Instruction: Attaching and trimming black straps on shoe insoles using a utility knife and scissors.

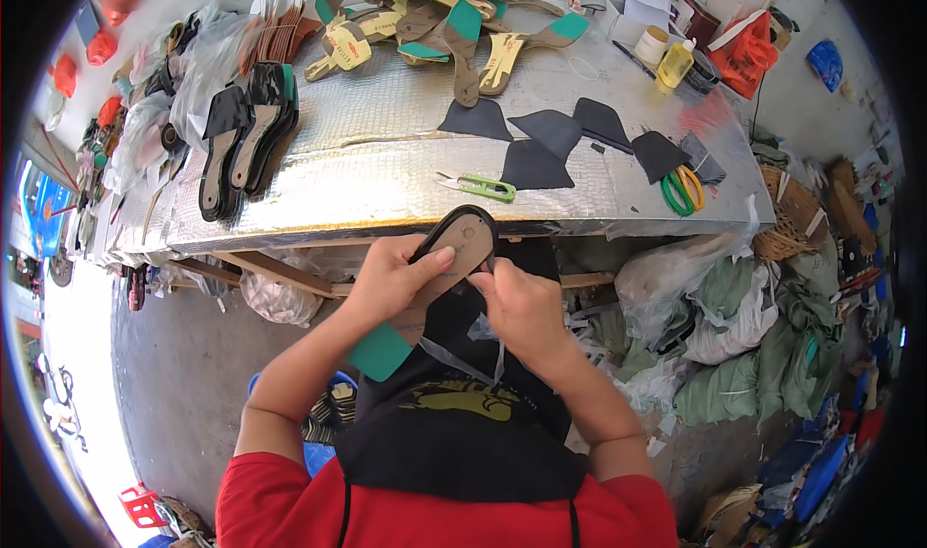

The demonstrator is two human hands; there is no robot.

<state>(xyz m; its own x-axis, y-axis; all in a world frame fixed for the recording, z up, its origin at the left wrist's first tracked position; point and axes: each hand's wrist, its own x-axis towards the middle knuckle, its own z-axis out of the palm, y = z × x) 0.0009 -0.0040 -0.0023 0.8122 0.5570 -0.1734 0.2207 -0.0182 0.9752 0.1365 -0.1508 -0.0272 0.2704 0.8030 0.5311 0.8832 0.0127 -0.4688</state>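
Note:
A shoe insole [465, 250] with a tan heel, a black strip round its edge and a green front part is held over my lap, at the table's near edge. My left hand [399, 276] grips it from the left, thumb lying on the tan face. On the other side, my right hand [521, 304] is closed, pinching the black edging strip at the heel's right side. A thin clear strip of film [463, 363] dangles below that hand. Green-handled thread snips [483, 187] lie on the table just beyond the insole. Several black cut pieces [538, 165] are spread behind them.
Black-edged insoles [259, 142] are stacked at the table's left, beside plastic bags [206, 70]. A pile of unedged insoles [463, 36] lies at the back. Scissors with yellow and green handles [683, 191], a bottle of yellow liquid [675, 65] and sacks [719, 389] are to the right.

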